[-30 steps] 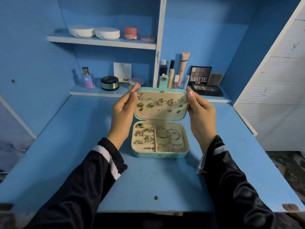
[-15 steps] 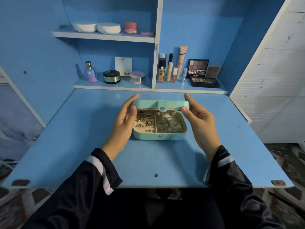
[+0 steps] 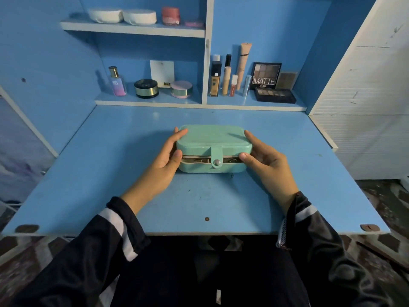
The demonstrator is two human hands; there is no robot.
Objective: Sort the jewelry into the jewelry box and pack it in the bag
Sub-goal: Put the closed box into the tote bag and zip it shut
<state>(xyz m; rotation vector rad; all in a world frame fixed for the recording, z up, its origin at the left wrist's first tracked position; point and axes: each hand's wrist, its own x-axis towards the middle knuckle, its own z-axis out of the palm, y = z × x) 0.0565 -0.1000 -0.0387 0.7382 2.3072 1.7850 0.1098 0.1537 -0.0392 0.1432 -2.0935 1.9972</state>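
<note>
Lowered since a moment ago, the lid is almost closed. Left hand [image 3: 164,157] and right hand [image 3: 264,161] each clasp an end of the jewelry box [image 3: 213,139], thumbs at the thin front gap. Mint green and round-cornered, its snap tab [image 3: 216,155] hanging, it sits mid-desk [image 3: 106,173]. Cosmetics [image 3: 266,76] line the shelf behind.

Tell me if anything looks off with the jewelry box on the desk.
The lid of the jewelry box is not fully down: a gap runs along the front on both sides of the strap, and jewelry shows through it.
</note>
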